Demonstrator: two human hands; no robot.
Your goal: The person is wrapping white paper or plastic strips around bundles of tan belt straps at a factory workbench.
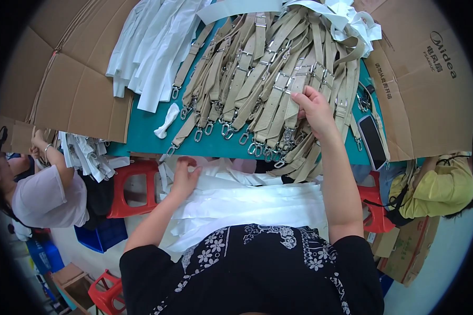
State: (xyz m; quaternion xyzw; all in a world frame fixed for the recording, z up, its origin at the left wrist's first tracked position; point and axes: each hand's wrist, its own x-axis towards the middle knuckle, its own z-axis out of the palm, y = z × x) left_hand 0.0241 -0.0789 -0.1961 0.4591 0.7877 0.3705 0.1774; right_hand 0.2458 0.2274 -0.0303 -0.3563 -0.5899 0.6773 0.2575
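Observation:
A thick pile of beige straps (247, 79) with metal buckles and swivel clips lies on the green table, the clip ends toward me. My right hand (314, 111) is closed over the right side of the pile, thumb and fingers pinching a beige strap (293, 107). Below the table's near edge, my left hand (184, 179) hovers by the white sheets (247, 207) spread over my lap. Its fingers are loosely curled and apart, and I see nothing held in them; its palm side is partly hidden.
White strips (152, 47) lie at the far left of the green table (142, 128), near a crumpled white piece (166, 121). A phone (371, 142) rests at the right edge. Cardboard (84, 79) flanks both sides. People sit left and right, near red stools (134, 191).

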